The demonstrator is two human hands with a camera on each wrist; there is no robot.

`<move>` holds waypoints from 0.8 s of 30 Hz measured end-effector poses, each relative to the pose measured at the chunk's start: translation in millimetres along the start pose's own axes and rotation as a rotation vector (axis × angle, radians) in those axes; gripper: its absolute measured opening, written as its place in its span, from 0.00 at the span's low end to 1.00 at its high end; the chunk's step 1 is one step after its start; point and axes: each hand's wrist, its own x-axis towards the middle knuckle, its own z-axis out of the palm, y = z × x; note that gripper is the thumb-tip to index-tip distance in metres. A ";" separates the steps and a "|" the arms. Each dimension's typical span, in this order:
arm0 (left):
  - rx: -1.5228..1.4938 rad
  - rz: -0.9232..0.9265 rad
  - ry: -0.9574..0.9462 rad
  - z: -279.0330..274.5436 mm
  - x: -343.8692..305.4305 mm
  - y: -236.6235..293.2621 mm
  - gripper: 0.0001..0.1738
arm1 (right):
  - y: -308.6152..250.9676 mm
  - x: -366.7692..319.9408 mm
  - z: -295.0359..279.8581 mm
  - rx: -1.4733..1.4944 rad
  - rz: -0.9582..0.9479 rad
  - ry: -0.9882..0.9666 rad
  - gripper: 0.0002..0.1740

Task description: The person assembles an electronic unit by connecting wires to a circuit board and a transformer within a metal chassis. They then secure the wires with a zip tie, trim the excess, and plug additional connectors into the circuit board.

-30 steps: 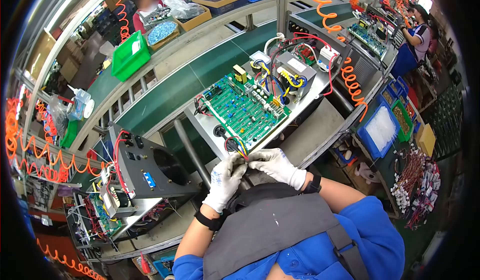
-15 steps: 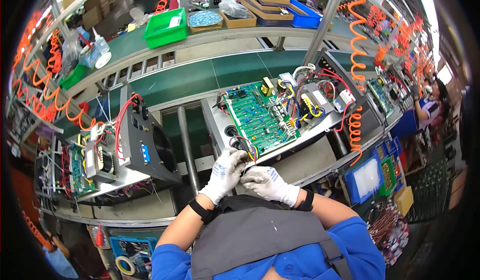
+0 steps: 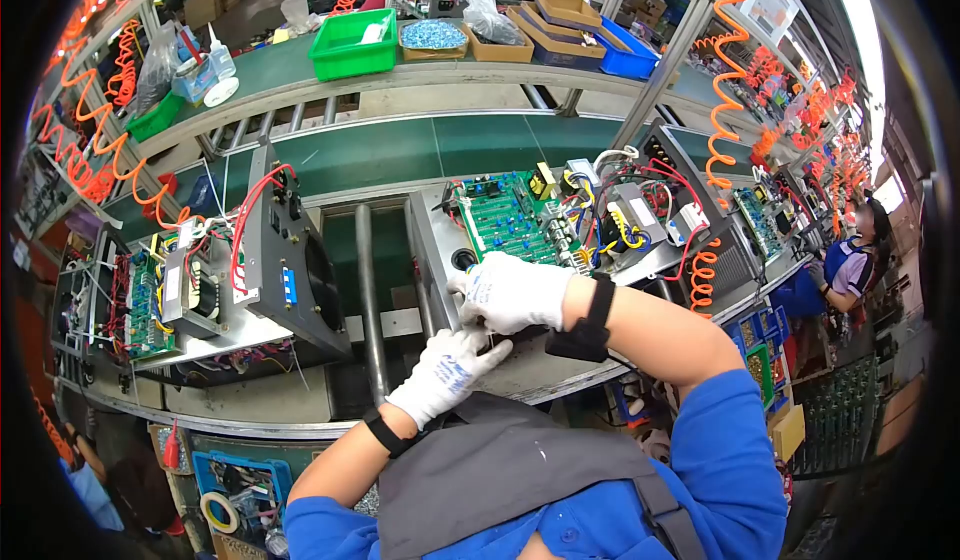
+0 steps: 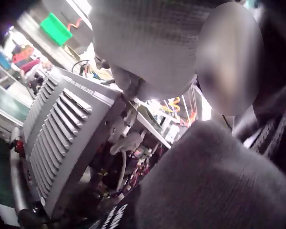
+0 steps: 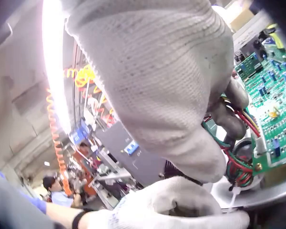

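My gloved right hand (image 3: 515,290) is at the near left corner of the green circuit board (image 3: 500,222). Its fingers curl round a bundle of coloured wires (image 5: 240,164), red, green, yellow and black. A white cable tie (image 5: 234,194) circles the bundle low down, its tail pointing to my left hand (image 3: 445,368). That gloved hand is just below the right one, its thumb and finger bent into a ring (image 5: 181,198) at the tail's end. The pinch itself is partly hidden. In the left wrist view, a grey louvred panel (image 4: 62,129) fills the left side.
An open-framed unit with a dark fan panel (image 3: 290,260) stands left of the hands. Metal rollers (image 3: 368,300) lie between the units. Coiled orange hoses (image 3: 722,140) hang at the right. A green bin (image 3: 355,48) sits on the far shelf.
My hands were together at the wires; now the right has moved over the board's corner and the left sits lower, towards my body. The head view has swung round, levelling the bench.
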 end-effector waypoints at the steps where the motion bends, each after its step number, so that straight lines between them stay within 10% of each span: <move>1: 0.004 -0.002 0.000 5.4 -0.7 0.6 0.23 | -0.4 4.6 0.1 -0.002 -0.003 0.003 0.12; 9: -0.150 -0.266 -0.008 16.6 10.3 9.5 0.11 | 18.2 12.8 -9.6 -0.038 0.081 -0.160 0.13; 24: -0.092 -0.432 0.209 48.9 44.0 50.0 0.05 | 32.7 11.6 34.1 -0.129 -0.247 0.255 0.10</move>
